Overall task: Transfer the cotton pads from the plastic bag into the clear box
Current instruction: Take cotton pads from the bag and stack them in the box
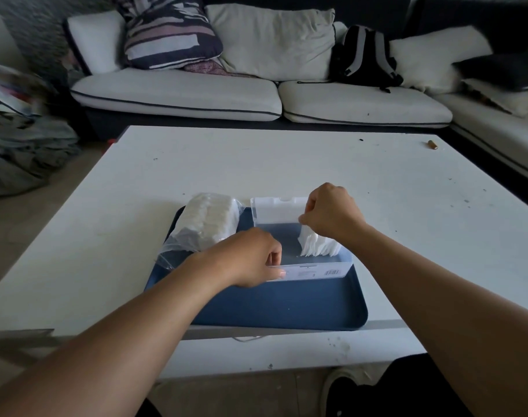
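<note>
A: Cotton pads [318, 246]: one stack, standing on edge at the right end of the clear box [314, 267]. Remainder: in the plastic bag [204, 225], lying at the tray's far left corner.

B: Carrier?

A: Blue tray [287, 305], near edge of the white table [256, 164]. Box sits mid-tray, lid raised at its far side.

B: Hands?

A: Right hand [332, 215]: curled, pinching the top of the stack. Left hand [250, 255]: fingers closed on the box's near left wall, steadying it.

B: Risks?

A: Stack is loose and leans. Released too soon, it may topple or fan out across the box floor. A light box may also slide on the tray if the left grip slackens.
</note>
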The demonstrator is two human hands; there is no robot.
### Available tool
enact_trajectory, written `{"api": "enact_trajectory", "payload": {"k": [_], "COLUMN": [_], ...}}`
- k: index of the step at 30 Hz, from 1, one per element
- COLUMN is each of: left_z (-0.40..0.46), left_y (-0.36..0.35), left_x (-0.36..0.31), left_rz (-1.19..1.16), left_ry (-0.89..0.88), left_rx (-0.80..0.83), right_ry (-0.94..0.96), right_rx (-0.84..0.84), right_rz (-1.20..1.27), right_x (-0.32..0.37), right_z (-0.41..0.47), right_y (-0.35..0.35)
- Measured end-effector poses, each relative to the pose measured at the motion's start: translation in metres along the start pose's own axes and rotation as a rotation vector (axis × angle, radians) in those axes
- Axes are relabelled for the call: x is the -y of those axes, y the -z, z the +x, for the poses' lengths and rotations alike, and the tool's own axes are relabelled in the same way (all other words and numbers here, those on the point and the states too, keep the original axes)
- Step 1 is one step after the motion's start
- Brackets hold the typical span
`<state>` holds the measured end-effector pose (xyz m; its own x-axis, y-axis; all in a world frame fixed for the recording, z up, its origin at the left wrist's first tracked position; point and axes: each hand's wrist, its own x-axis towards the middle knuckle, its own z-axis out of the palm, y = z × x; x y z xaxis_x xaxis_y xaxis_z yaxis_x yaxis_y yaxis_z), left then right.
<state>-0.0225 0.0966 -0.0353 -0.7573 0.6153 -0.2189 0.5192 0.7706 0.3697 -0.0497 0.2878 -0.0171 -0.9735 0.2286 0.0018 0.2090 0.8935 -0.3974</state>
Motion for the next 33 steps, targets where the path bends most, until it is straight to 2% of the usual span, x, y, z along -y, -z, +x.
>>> {"api": "enact_trajectory", "payload": {"k": [2,5,8,11,14,18,20,23,25,29,33], "left_z": [-0.001,0.0,0.001,-0.003,-0.005,-0.005,-0.004,0.001,0.004,0.004,0.005], "left_y": [0.001,0.011,0.024,0.026,0.019,0.022,0.026,0.03,0.028,0.018,0.01], "left_x": [-0.001,0.002,0.01,0.014,0.015,0.019,0.02,0.02,0.019,0.013,0.01], "left_rz": [0.012,0.037,-0.025,-0.088,-0.116,-0.181,-0.259,-0.402,-0.419,-0.155,-0.04], "left_ry": [0.016,0.095,0.135,0.132,0.147,0.138,0.146,0.184,0.171,0.115,0.073], "left_rx": [-0.022,-0.137,-0.218,-0.204,-0.163,-0.178,-0.247,-0.356,-0.347,-0.248,-0.128], "right_ry": [0.018,0.23,0.364,0.306,0.225,0.208,0.196,0.104,0.027,-0.08,-0.06], "right_rx": [0.018,0.117,0.334,0.339,0.275,0.333,0.326,0.352,0.371,0.346,0.269], "right_rz": [0.048,0.104,-0.128,-0.283,-0.294,-0.281,-0.126,0.291,0.371,0.217,-0.025], "right_x": [-0.003,0.013,0.033,0.037,0.036,0.043,0.047,0.044,0.032,0.017,0.015], "right_z": [0.002,-0.009,-0.016,-0.009,-0.002,0.0,0.003,0.004,0.004,0.013,0.017], "right_y": [0.004,0.006,-0.021,-0.055,-0.068,-0.061,-0.035,0.01,0.019,0.01,-0.006]}}
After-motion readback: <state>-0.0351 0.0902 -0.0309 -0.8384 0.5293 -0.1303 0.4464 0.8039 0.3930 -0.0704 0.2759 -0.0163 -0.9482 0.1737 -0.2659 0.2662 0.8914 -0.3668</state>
